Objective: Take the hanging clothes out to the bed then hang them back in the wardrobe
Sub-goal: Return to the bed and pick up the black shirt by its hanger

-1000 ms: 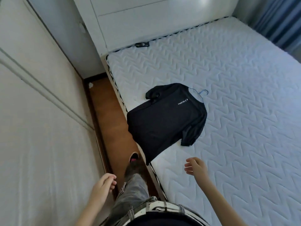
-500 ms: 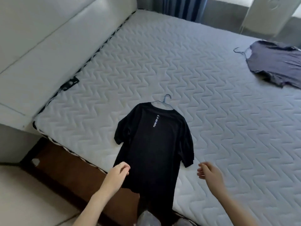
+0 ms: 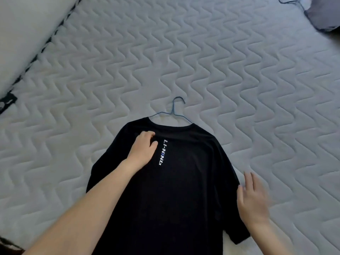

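Note:
A black T-shirt (image 3: 184, 181) with white lettering lies flat on the quilted white bed (image 3: 220, 70), collar pointing away from me. A thin blue wire hanger (image 3: 173, 113) sticks out of its collar, hook up. My left hand (image 3: 143, 148) rests on the shirt's left shoulder area, fingers curled into the fabric near the lettering. My right hand (image 3: 253, 197) hovers blurred at the edge of the right sleeve, fingers spread, holding nothing.
A dark grey garment (image 3: 323, 13) on another hanger (image 3: 288, 1) lies at the bed's far right corner. The padded white headboard (image 3: 24, 28) runs along the upper left. A strip of brown floor (image 3: 7, 245) shows at the bottom left.
I have leaned in over the bed. My left hand moved from the shirt's hem up onto its shoulder area. My right hand opened and moved to the right sleeve.

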The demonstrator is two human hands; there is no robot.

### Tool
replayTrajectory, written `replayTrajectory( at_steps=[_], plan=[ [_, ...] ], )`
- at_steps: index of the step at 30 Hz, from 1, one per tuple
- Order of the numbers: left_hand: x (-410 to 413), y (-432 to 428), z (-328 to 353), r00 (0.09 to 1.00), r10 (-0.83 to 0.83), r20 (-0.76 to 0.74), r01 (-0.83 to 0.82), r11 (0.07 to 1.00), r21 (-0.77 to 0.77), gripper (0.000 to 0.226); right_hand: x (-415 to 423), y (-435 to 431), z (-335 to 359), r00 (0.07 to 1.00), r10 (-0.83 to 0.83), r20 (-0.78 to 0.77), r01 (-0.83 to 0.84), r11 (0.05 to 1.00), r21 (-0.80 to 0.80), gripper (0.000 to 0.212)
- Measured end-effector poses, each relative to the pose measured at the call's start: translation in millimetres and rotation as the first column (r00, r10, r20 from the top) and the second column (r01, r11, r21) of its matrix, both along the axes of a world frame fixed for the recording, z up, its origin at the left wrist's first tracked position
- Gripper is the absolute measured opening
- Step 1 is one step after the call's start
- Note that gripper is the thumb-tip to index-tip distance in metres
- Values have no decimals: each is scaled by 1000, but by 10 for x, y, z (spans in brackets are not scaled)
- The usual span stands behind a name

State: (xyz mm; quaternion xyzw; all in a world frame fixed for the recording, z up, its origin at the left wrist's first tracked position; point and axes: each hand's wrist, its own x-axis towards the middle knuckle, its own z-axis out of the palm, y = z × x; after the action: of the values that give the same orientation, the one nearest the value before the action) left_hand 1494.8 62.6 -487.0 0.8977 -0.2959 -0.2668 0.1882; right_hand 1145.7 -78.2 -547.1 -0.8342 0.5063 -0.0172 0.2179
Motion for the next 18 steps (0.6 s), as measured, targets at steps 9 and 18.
replayTrajectory(
  at_steps=[9, 18],
  plan=[
    [1011, -708, -901, 910, -93, 403, 29, 986, 163, 42, -110, -43, -584, 999, 32, -12, -34, 984, -175, 57],
    [1045, -749, -626, 971, -187, 150, 162, 973, 161, 24, -98, -46, -565, 1000, 1, 14, 2, 985, -174, 59]
  ],
)
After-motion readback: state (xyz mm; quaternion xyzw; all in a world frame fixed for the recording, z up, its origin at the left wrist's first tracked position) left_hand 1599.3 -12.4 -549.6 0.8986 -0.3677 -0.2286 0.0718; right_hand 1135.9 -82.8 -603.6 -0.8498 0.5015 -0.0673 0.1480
